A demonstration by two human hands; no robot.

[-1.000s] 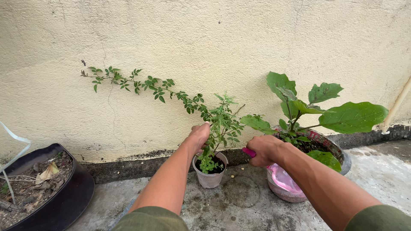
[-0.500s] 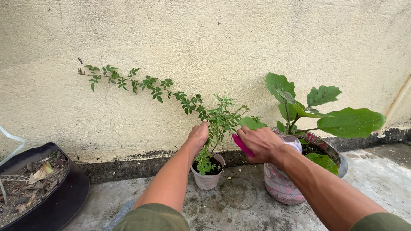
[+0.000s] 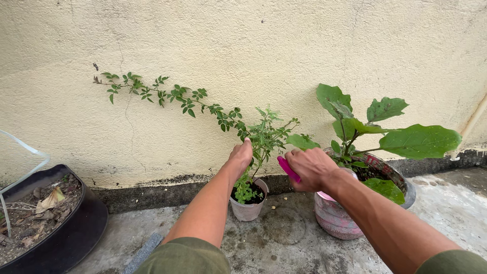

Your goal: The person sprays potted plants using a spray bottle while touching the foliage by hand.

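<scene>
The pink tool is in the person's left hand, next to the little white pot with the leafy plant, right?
Not quite. The head view shows the pink tool in the right hand, not the left. The left hand is on the leafy plant. The rest is right: the tool is next to the little white pot.

The left hand (image 3: 240, 155) grips the small potted plant (image 3: 258, 142); the right hand (image 3: 310, 168) holds a pink tool (image 3: 287, 168).
</scene>
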